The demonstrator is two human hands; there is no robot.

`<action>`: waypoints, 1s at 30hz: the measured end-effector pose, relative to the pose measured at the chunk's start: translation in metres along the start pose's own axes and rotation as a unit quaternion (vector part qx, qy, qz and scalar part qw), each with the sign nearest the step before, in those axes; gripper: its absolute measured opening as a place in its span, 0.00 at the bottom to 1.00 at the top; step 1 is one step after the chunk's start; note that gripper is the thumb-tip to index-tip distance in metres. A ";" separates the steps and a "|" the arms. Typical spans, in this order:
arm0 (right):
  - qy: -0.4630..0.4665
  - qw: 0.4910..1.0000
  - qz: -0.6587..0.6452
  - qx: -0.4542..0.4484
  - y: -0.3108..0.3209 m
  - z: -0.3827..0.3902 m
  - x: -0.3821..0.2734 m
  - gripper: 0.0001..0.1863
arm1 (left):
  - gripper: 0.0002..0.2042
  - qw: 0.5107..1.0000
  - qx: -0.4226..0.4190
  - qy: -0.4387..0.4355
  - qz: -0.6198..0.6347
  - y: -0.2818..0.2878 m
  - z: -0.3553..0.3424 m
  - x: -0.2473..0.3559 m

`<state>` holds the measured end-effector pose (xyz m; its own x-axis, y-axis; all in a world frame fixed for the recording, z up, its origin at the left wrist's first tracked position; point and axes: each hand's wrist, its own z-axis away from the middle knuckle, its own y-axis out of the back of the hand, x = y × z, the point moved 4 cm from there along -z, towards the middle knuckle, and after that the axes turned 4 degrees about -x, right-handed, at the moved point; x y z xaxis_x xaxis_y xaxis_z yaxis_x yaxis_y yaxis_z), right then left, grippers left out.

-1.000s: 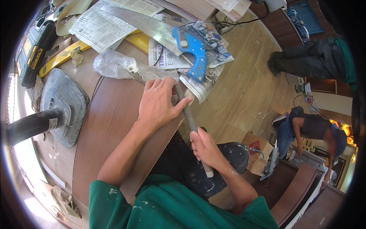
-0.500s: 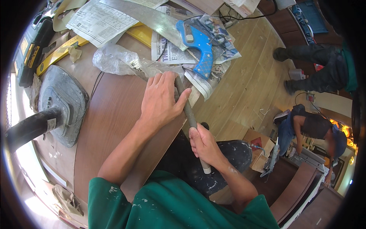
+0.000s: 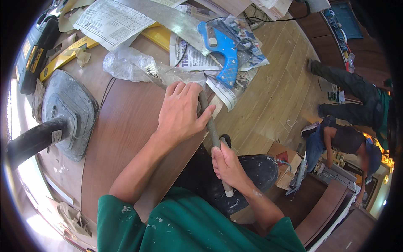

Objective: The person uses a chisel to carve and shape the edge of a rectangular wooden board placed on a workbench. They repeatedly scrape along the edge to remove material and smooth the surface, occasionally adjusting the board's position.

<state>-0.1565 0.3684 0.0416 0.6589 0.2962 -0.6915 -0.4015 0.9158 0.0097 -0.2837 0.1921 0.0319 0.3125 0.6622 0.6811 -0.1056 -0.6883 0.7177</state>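
A slim grey-brown rod (image 3: 213,133) with a pale end slants along the edge of a brown wood-grain panel (image 3: 121,130). Its surface looks rough, but I cannot tell what kind of tool it is. My left hand (image 3: 179,110) is closed over the rod's far part, with the thumb along its right side. The far tip is hidden behind the fingers. My right hand (image 3: 228,164) wraps the near part, above my paint-specked knee, leaving the pale end showing below the fist.
Beyond my hands lie crumpled clear plastic (image 3: 130,66), newspaper (image 3: 189,56) and a blue-handled handsaw (image 3: 228,63). At left are a grey sander head (image 3: 69,113), a yellow level (image 3: 71,54) and a tool case (image 3: 35,54). Two people (image 3: 346,143) (image 3: 352,86) are at right, near a cardboard box (image 3: 285,161).
Both my hands and the rod have shifted slightly right and toward me, still gripping. The standing person at right has changed leg position and come nearer the bending person.
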 end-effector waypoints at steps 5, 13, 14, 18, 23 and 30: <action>0.022 1.000 -0.013 -0.006 -0.006 -0.009 -0.002 0.17 | 0.22 1.000 0.018 0.008 -0.007 -0.003 -0.001 -0.005; 0.012 1.000 -0.013 -0.019 0.004 -0.002 0.001 0.18 | 0.24 0.999 0.011 0.016 -0.033 0.002 0.008 0.000; -0.004 1.000 -0.014 -0.025 0.005 0.003 0.003 0.18 | 0.25 0.999 0.013 0.014 -0.042 0.002 0.009 0.002; 0.011 0.999 -0.032 -0.032 0.001 0.005 0.010 0.14 | 0.25 0.999 0.013 0.011 -0.038 -0.001 0.012 0.004; 0.033 0.999 -0.010 -0.015 -0.009 0.003 0.015 0.13 | 0.24 1.000 0.007 0.010 -0.003 -0.004 0.015 0.003; 0.065 0.998 -0.003 0.018 -0.035 -0.020 0.008 0.16 | 0.22 0.995 0.058 0.030 0.078 0.005 0.014 -0.017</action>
<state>-0.1499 0.3330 0.0209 0.5717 0.2556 -0.7796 -0.3734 0.9272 0.0302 -0.2758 0.1735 0.0218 0.2429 0.5597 0.7923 -0.0377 -0.8107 0.5842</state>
